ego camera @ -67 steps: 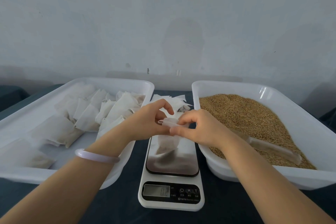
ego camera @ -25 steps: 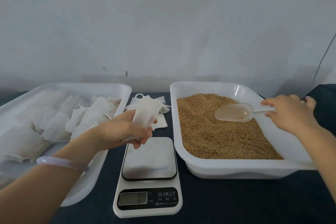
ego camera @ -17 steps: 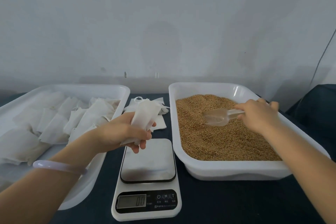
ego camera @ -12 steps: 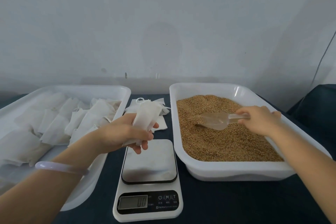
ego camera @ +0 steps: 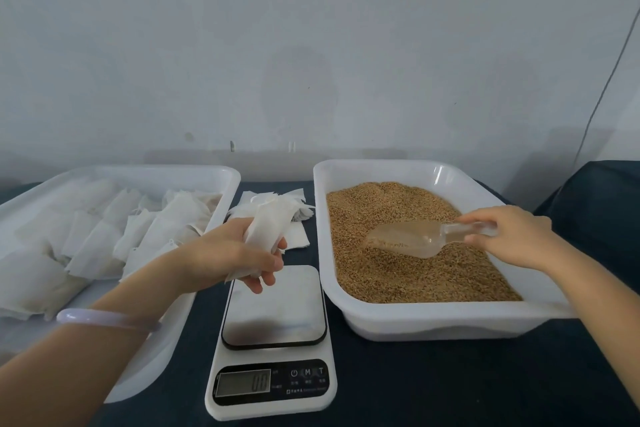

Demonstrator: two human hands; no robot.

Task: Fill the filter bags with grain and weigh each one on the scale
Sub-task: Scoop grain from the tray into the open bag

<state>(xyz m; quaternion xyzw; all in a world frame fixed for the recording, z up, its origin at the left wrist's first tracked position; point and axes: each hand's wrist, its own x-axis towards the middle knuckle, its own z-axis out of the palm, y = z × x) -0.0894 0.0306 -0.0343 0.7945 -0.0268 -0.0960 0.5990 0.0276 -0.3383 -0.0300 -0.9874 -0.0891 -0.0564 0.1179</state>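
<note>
the step in hand looks to be loading the scoop (ego camera: 412, 239) with grain (ego camera: 398, 274). to do it well, the person would slide the bowl shallowly under the heap and lift it level with a modest load, since a heaped scoop would likely spill past the narrow mouth of the filter bag (ego camera: 265, 229). the bag is better opened before the pour and held over the grain tray (ego camera: 433, 315), so stray kernels fall back in and not onto the scale (ego camera: 273, 308), whose platform is bare.

the right hand (ego camera: 509, 236) reaches in over the tray's right side, fingers curled round the clear handle. the scoop points left with its front edge dipped in the grain. the left hand (ego camera: 239, 253) grips the bag bunched in a loose fist, above the far edge of the scale's platform and clear of it. the bag's top sticks up out of the fist; whether its mouth is open cannot be told. the left forearm crosses the near corner of the left tray (ego camera: 149, 172), which holds filled bags (ego camera: 104, 243). a pile of empty bags (ego camera: 277, 204) lies between the trays, behind the scale.
</note>
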